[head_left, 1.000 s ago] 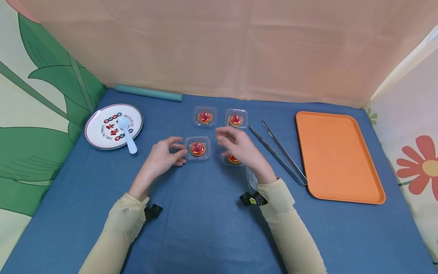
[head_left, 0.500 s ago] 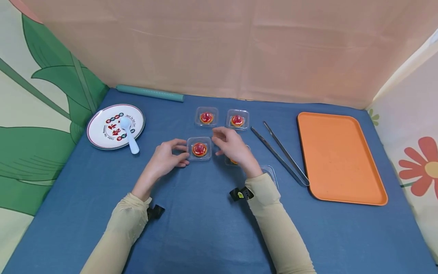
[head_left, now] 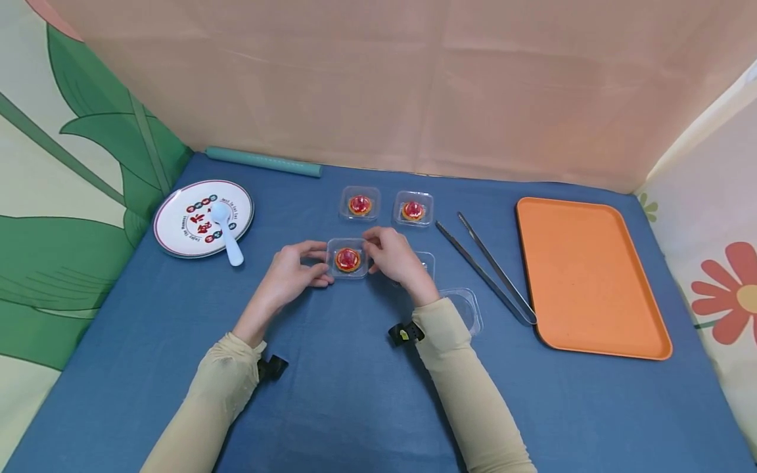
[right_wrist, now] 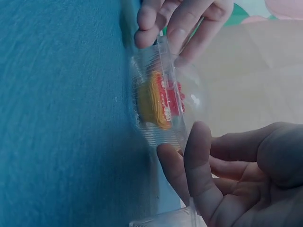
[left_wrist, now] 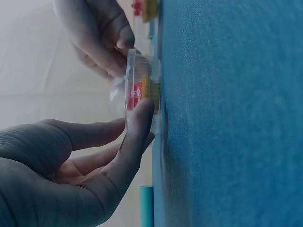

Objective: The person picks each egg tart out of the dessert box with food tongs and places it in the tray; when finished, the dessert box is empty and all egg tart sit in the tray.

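Note:
A small clear plastic box [head_left: 349,274] with a domed lid stands on the blue cloth, a tart [head_left: 347,260] with yellow crust and red top inside. My left hand [head_left: 290,272] holds its left side between thumb and fingers. At the opposite side, my right hand [head_left: 393,259] pinches the rim; the right wrist view shows its thumb and fingers [right_wrist: 199,137] at the lid's edge. Partly hidden behind the right hand is another clear box [head_left: 428,261], its contents covered. An empty-looking clear plastic piece [head_left: 464,307] lies near the right sleeve.
Two more boxed tarts, a left one [head_left: 360,215] and a right one [head_left: 413,221], stand farther back. Metal tongs [head_left: 491,270] lie beside an orange tray [head_left: 594,276]. At left, a white plate [head_left: 180,226] bears a light blue spoon [head_left: 227,233]. A teal roll [head_left: 263,161] lies along the back.
My right hand has moved left and slightly down onto the right side of the box, uncovering the clear piece near the sleeve. The left hand has come up against the box's left side.

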`<state>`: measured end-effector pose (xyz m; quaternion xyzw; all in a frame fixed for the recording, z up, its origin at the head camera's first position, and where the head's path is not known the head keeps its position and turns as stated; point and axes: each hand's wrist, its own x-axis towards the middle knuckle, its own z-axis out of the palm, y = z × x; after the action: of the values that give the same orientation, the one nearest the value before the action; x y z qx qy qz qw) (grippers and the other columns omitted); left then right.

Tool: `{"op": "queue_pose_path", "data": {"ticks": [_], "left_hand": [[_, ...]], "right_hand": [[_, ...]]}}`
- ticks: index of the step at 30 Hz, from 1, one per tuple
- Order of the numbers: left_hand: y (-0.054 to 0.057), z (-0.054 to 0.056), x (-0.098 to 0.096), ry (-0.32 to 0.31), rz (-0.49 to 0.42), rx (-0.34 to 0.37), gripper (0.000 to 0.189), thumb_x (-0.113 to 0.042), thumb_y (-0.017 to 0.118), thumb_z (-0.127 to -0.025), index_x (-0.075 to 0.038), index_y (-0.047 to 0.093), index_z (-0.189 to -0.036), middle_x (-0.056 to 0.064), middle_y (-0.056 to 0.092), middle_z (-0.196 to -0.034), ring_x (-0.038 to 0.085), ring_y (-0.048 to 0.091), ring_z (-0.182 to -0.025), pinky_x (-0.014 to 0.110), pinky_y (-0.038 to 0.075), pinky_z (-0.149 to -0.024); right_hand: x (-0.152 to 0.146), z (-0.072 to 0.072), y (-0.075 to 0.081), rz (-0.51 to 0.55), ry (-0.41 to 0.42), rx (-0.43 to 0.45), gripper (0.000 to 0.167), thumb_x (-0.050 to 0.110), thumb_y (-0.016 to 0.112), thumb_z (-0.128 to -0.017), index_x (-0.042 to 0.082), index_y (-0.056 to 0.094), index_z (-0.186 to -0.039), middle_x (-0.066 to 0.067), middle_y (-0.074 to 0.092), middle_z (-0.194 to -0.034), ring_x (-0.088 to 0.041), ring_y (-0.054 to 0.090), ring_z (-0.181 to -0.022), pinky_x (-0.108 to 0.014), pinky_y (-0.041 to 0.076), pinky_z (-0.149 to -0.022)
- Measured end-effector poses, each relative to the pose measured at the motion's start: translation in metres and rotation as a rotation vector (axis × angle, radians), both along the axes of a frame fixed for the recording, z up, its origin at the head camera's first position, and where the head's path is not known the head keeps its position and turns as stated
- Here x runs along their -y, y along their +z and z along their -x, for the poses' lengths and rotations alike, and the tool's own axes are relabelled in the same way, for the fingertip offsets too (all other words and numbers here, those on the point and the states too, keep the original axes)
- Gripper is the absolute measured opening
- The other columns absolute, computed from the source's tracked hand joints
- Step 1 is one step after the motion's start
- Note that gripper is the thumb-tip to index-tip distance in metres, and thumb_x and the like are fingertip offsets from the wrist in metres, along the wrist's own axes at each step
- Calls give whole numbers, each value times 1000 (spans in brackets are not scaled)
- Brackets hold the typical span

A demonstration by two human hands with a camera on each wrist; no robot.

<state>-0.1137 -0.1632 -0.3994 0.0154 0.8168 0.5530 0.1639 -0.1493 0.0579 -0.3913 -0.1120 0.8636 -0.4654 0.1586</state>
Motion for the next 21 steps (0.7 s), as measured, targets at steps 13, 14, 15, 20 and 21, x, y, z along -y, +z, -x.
{"op": "queue_pose_path", "data": {"ticks": [13, 14, 15, 20, 21], "left_hand": [[-2, 1, 2, 5, -56, 19, 50, 4, 60, -107, 11, 46, -154, 33, 59, -142, 28, 79, -97, 30, 67, -84], [-2, 1, 2, 5, -62, 24, 50, 4, 60, -107, 11, 46, -155, 33, 59, -142, 27, 79, -98, 30, 67, -84], [-2, 1, 3, 6, -69, 31, 51, 4, 60, -107, 11, 45, -155, 33, 59, -142, 27, 79, -98, 30, 66, -85], [-2, 2, 6, 19, -92, 57, 52, 5, 60, -107, 12, 43, -156, 34, 58, -143, 23, 79, -96, 31, 66, -86], [-3, 2, 7, 19, -94, 58, 52, 5, 60, -107, 13, 43, -155, 34, 58, -143, 22, 79, -96, 31, 66, -86]], "right_hand": [[2, 4, -2, -47, -1, -45, 27, 4, 59, -110, -8, 69, -131, -18, 74, -105, -25, 71, -86, -34, 62, -76], [3, 4, -2, -49, 1, -43, 27, 4, 59, -110, -8, 69, -132, -18, 74, -107, -26, 71, -88, -35, 62, -78], [3, 4, -2, -51, 2, -40, 28, 4, 58, -111, -9, 68, -133, -19, 74, -109, -26, 71, -91, -35, 62, -80], [4, 4, -1, -43, 9, -8, 33, 4, 57, -111, -12, 62, -139, -24, 72, -122, -30, 73, -102, -39, 64, -90], [3, 4, -1, -43, 10, -6, 33, 4, 57, -111, -12, 62, -140, -24, 72, -123, -30, 74, -103, -40, 64, -90]]}}
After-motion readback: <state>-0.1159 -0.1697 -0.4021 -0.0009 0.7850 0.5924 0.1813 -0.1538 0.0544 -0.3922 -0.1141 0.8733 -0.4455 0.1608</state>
